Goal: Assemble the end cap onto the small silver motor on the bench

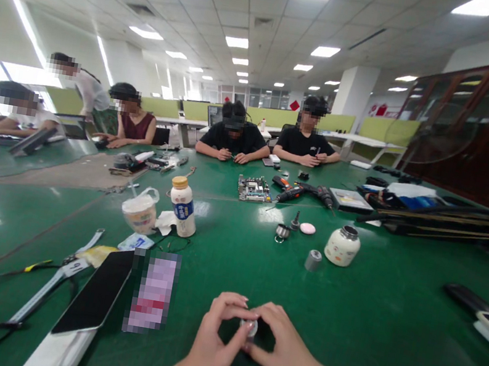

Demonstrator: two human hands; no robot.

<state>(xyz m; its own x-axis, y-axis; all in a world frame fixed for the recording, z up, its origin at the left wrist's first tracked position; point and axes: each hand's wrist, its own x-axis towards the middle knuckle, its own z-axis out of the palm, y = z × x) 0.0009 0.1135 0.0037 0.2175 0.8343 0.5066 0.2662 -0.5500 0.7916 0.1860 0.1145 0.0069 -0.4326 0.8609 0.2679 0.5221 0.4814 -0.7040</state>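
Both of my hands meet low on the green table [383, 306]. My left hand [213, 340] and my right hand [282, 348] pinch a small silvery round part [250, 326] between their fingertips. Farther out on the table lie a cream-coloured jar body [342, 246], a small grey metal cylinder [313, 260], a metal ring part [282, 232], a small dark knob [295, 221] and a pale pink disc [307, 228].
A black phone [94, 295] on a white case lies at my left, beside a white strap [54, 282], cables and a blurred card. A milk bottle [183, 205] and a lidded cup [140, 210] stand nearby. A circuit board [253, 188], power drills [303, 192] and several seated people lie beyond.
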